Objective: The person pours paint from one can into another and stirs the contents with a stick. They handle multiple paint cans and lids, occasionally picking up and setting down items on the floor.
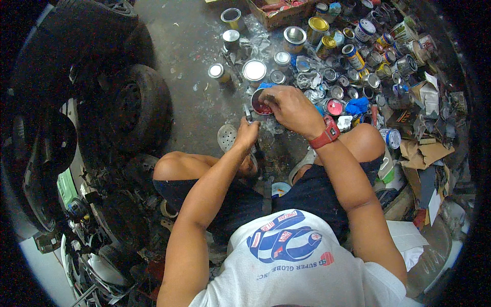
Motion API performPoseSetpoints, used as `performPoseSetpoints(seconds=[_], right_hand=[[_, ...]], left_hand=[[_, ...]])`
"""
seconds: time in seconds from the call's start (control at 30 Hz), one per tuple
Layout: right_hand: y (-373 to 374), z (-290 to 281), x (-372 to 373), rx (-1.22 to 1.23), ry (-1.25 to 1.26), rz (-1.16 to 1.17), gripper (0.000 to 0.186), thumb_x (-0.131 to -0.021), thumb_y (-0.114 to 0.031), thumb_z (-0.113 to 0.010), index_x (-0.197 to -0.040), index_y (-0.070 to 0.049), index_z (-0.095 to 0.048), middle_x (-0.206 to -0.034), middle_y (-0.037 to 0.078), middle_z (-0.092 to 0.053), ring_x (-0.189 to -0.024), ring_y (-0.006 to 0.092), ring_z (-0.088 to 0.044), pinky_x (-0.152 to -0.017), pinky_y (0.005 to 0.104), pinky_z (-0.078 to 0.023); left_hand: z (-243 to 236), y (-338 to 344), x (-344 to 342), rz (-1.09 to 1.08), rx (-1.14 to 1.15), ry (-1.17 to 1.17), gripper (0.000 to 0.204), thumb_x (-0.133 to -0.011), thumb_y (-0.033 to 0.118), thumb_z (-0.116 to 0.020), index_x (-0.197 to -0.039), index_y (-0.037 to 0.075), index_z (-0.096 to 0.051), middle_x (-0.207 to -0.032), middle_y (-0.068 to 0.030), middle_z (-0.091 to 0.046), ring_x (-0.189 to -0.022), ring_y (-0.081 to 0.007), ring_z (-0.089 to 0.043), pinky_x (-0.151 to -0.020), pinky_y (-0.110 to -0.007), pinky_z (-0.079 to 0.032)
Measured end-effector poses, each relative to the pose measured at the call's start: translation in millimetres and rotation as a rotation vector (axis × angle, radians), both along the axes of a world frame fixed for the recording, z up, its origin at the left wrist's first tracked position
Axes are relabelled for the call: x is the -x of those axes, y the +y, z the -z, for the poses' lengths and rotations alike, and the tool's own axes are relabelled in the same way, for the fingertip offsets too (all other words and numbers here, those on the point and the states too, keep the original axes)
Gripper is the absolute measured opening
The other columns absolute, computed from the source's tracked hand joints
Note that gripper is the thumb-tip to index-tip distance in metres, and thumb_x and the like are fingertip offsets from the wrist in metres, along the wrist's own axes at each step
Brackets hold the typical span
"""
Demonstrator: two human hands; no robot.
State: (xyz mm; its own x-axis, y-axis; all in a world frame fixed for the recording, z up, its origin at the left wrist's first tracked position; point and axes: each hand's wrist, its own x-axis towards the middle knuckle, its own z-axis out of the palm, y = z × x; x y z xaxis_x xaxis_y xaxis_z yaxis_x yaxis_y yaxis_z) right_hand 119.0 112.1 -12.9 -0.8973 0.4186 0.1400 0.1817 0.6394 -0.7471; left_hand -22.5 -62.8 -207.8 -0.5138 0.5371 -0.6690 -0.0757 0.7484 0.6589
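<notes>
My left hand (248,133) is closed round a slim tool with a flat metal tip (248,113), seemingly a small scraper; its handle is mostly covered by my fingers. The tip points up beside an open paint can (262,106) with red paint inside. Over that can's right rim my right hand (292,106) is closed, the fingers curled at its edge and partly hiding the opening. A scrap of blue material (266,86) shows at the can's far side. Just beyond stands a can with a white top (254,70).
Cans crowd the floor to the right, among them a pink-filled one (334,107) and blue crumpled cloth (357,106). A cardboard box (279,16) lies at the far side. Tyres (146,105) stand at the left, torn cardboard (422,153) at the right.
</notes>
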Motion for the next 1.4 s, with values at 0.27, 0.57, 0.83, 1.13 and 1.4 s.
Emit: performPoseSetpoints(seconds=[0.27,0.57,0.83,1.13,1.4], right_hand=[[-1.2,-0.9,2.2,-0.037,-0.004,-0.025,0.015,-0.096,-0.001,-0.072,-0.110,-0.003,-0.078,-0.107,0.019,-0.081,-0.104,0.0437,-0.077,-0.093,0.0504,-0.061],[-1.4,-2.3,0.4,0.004,0.012,-0.027,0.015,-0.096,-0.001,-0.072,-0.109,-0.003,-0.077,-0.107,0.019,-0.080,-0.105,0.0436,-0.076,-0.093,0.0516,-0.061],[-1.0,-1.5,0.8,0.008,0.016,-0.062,0.016,-0.096,-0.001,-0.072,-0.110,-0.003,-0.078,-0.108,0.019,-0.080,-0.104,0.0438,-0.077,-0.093,0.0512,-0.061],[-2.3,-8.5,1.1,-0.068,-0.017,0.134,0.012,-0.100,-0.005,-0.071,-0.110,-0.002,-0.078,-0.109,0.020,-0.081,-0.102,0.0444,-0.076,-0.094,0.0514,-0.061],[-4.0,-4.9,-1.2,0.047,-0.024,-0.019,0.016,-0.102,-0.014,-0.071,-0.112,-0.003,-0.078,-0.103,0.025,-0.078,-0.101,0.0467,-0.075,-0.090,0.0572,-0.060]], left_hand=[[5.3,-4.1,2.2,-0.005,0.006,0.001,0.069,-0.103,0.035,-0.065,-0.156,-0.006,-0.049,-0.140,-0.0351,-0.072,-0.133,-0.0497,-0.070,-0.112,-0.053,-0.052],[7.4,-4.0,2.7,0.018,-0.008,-0.002,0.069,-0.104,0.036,-0.065,-0.157,-0.005,-0.049,-0.145,-0.0356,-0.070,-0.138,-0.0504,-0.067,-0.117,-0.053,-0.049],[30.1,-6.3,5.5,0.025,-0.012,0.001,0.074,-0.105,0.036,-0.064,-0.162,-0.008,-0.043,-0.149,-0.0382,-0.067,-0.141,-0.0525,-0.065,-0.119,-0.054,-0.048],[24.1,-5.3,4.9,-0.001,-0.016,-0.016,0.072,-0.104,0.034,-0.064,-0.159,-0.009,-0.046,-0.149,-0.0388,-0.067,-0.141,-0.0506,-0.066,-0.119,-0.052,-0.048],[-13.3,1.5,-2.0,0.006,-0.008,0.007,0.069,-0.103,0.033,-0.065,-0.157,-0.007,-0.049,-0.143,-0.0341,-0.071,-0.135,-0.0478,-0.069,-0.115,-0.051,-0.051]])
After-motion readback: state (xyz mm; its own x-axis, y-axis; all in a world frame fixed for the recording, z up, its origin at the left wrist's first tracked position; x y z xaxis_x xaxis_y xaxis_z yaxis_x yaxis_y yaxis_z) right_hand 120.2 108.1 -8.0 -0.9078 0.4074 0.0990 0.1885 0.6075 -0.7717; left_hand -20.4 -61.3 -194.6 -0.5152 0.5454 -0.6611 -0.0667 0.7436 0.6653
